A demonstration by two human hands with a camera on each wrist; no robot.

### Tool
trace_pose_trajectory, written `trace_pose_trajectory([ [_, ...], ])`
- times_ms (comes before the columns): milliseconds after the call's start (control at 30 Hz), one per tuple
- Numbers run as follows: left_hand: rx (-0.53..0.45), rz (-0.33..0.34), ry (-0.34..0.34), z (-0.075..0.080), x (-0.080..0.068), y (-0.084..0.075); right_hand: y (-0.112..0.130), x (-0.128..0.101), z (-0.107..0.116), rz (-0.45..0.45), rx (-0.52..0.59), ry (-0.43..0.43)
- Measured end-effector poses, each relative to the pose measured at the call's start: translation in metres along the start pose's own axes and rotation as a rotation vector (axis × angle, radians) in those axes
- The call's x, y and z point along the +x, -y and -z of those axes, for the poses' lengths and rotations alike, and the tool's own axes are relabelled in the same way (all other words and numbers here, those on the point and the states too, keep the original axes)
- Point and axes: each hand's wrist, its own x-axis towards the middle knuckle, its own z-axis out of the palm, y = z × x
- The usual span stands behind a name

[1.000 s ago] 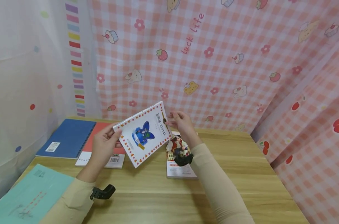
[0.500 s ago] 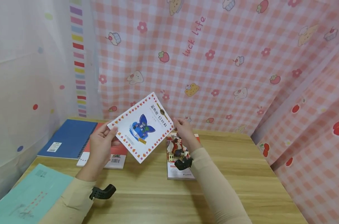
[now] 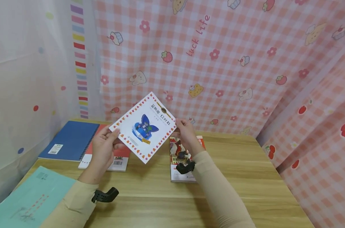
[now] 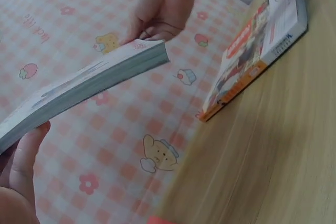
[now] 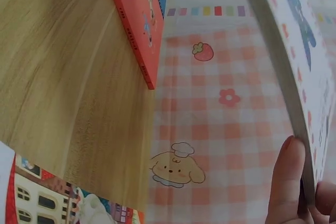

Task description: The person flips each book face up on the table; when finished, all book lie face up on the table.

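A white book with a leaf border and a blue butterfly on its cover is held up above the table, turned at a slant. My left hand pinches its left corner, thumb on the cover. At the opposite corner, my right hand grips it between thumb and fingers. Page edges of the white book face the left wrist view, and fingers press its edge in the right wrist view. Beneath my right forearm lies a book with a colourful illustrated cover, partly hidden.
On the wooden table, a blue spiral notebook lies at the back left beside a red and white book. A mint-green booklet is at the front left. A pink checked curtain hangs behind the table.
The white book has turned to face the head camera more squarely, its top edge shifting left. My right hand has moved slightly down and now grips the book's right corner.
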Motion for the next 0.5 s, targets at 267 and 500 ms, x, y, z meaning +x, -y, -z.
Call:
trace_pose_trajectory([
  [267,0.114,0.116,0.063,0.002,0.0,0.0,0.006,-0.001,0.003,0.014,-0.016,-0.022],
  [500,0.301,0.221,0.129,-0.002,-0.001,0.005,0.007,-0.002,0.011,0.001,-0.016,-0.051],
])
